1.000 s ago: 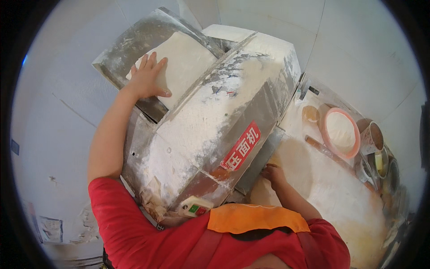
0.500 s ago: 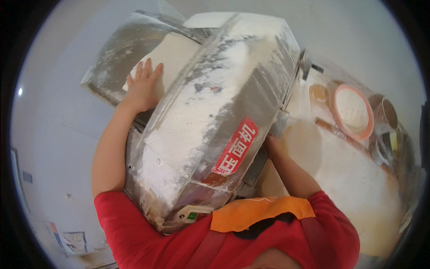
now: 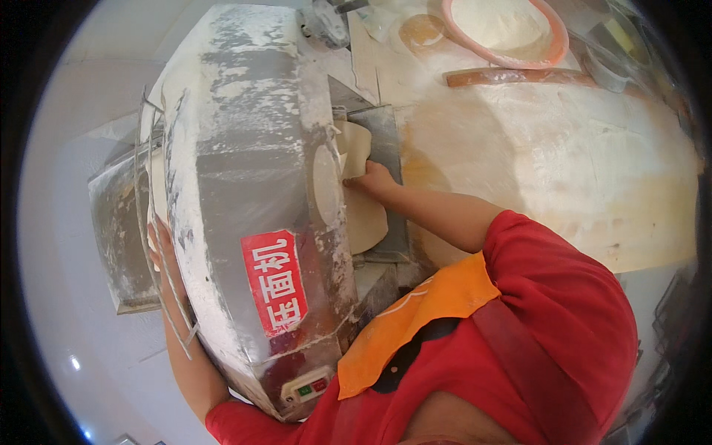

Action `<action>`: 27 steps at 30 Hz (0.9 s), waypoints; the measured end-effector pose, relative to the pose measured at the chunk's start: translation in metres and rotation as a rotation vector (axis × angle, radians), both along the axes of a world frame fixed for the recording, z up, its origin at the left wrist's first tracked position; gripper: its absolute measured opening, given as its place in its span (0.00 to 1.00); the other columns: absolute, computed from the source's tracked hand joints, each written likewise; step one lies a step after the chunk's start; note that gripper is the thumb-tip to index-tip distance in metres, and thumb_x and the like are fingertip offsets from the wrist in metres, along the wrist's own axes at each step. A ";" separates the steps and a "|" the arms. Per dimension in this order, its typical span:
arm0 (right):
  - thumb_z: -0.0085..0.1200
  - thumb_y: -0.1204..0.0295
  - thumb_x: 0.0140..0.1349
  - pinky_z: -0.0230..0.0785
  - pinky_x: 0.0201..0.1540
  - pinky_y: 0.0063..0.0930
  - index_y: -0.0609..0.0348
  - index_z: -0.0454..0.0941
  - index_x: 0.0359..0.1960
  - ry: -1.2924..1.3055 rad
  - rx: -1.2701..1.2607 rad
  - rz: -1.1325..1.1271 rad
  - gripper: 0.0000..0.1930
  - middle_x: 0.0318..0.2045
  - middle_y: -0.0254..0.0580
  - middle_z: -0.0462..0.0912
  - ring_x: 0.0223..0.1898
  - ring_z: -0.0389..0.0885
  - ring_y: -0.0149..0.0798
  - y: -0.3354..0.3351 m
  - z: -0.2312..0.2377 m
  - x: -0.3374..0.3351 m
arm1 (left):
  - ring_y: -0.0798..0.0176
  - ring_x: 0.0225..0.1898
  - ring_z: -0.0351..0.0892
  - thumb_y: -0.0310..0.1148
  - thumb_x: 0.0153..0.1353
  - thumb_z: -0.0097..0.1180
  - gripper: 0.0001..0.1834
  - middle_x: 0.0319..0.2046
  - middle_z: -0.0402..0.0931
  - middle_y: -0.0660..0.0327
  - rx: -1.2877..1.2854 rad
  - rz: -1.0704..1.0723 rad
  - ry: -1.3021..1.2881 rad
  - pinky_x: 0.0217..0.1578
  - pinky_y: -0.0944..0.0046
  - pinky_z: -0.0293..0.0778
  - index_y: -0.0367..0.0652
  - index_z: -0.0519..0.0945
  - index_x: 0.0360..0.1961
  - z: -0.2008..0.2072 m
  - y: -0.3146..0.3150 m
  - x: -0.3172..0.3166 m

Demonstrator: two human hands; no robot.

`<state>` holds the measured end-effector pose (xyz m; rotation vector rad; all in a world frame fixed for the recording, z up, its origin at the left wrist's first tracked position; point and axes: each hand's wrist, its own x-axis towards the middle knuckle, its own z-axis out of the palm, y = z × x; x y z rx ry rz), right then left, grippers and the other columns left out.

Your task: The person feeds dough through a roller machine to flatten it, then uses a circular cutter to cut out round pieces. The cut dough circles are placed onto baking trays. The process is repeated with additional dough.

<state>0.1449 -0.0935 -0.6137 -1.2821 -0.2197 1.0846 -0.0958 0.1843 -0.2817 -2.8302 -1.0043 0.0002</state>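
Dough (image 3: 368, 222) could crease or tear if right hand (image 3: 372, 181) tugs unevenly; fingers straying under machine (image 3: 245, 163) could get pinched. Dough sits at right fingertips, beside machine; pinch or mere touch, cannot tell. Left hand (image 3: 161, 243) part-hidden by bars (image 3: 140, 200), closure unclear; more dough just beyond it.

Machine (image 3: 245, 170): floury metal, between both hands.
Left hand (image 3: 162, 248): partly hidden, beside pale dough (image 3: 158, 189).
Right hand (image 3: 374, 180): fingers (image 3: 354, 181) against a dough sheet (image 3: 367, 222).
Worktop (image 3: 578, 163): floured, bearing a wooden stick (image 3: 512, 76) and pink bowl (image 3: 513, 62) of white powder (image 3: 500, 22).
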 end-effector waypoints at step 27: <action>0.59 0.67 0.50 0.70 0.43 0.39 0.64 0.78 0.43 -0.475 -0.323 -0.170 0.19 0.39 0.53 0.82 0.40 0.80 0.50 -0.233 -0.028 0.105 | 0.57 0.67 0.59 0.30 0.52 0.64 0.35 0.64 0.63 0.50 -0.650 -0.033 -0.195 0.66 0.61 0.53 0.37 0.67 0.62 -0.105 -0.430 0.172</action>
